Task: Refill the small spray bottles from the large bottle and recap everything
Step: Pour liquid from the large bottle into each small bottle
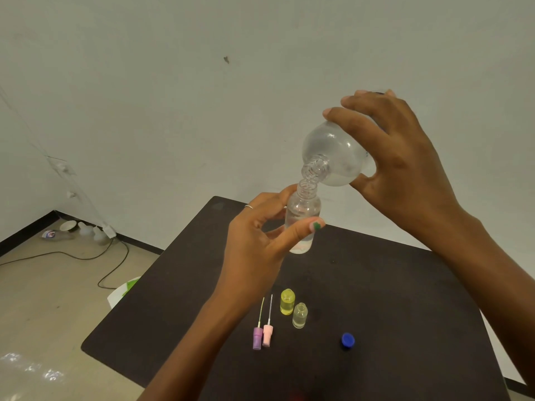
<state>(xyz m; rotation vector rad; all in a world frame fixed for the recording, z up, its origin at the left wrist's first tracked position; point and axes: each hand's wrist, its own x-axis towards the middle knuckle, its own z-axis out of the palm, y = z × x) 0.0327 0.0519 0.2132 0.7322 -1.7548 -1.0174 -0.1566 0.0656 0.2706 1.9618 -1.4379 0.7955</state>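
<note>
Head view: left hand (257,241) fingers and thumb curled round a clear small spray bottle (302,221), uncapped, held above the dark table (405,299); right hand (405,157) fingers wrapped round the large clear bottle (335,151), tilted neck-down, its mouth touching the small bottle's mouth. On the table near the front: yellow small bottle (287,301) just beside a clear small bottle (300,315), both open; purple spray cap (257,338) and pink spray cap (267,335) lying side by side with dip tubes; blue cap (347,340) to the right, apart.
</note>
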